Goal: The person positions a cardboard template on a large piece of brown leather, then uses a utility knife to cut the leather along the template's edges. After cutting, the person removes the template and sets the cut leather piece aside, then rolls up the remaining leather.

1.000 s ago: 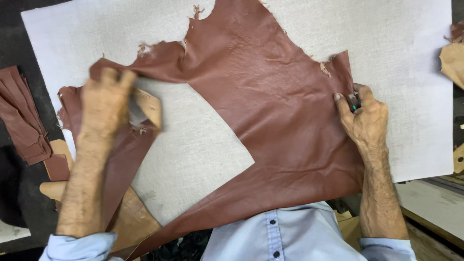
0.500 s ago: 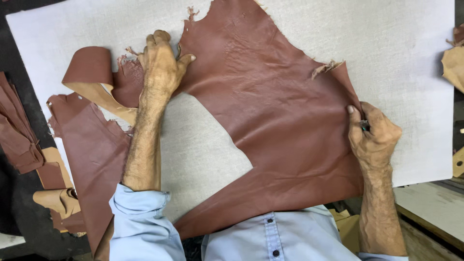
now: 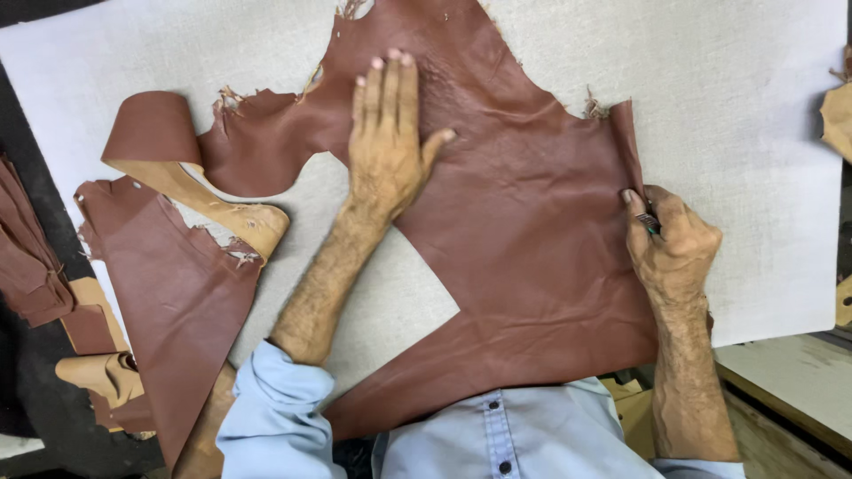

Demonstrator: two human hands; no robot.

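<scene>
The brown leather hide spreads across the frame's centre on the pale surface, the left hand pressed flat and open on its upper part, the right hand pinching its right edge with a small tool.

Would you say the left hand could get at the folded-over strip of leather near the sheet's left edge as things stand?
Probably yes: the left hand lies flat on the brown hide, and only bare grey sheet and hide lie between it and the folded strip.
</scene>
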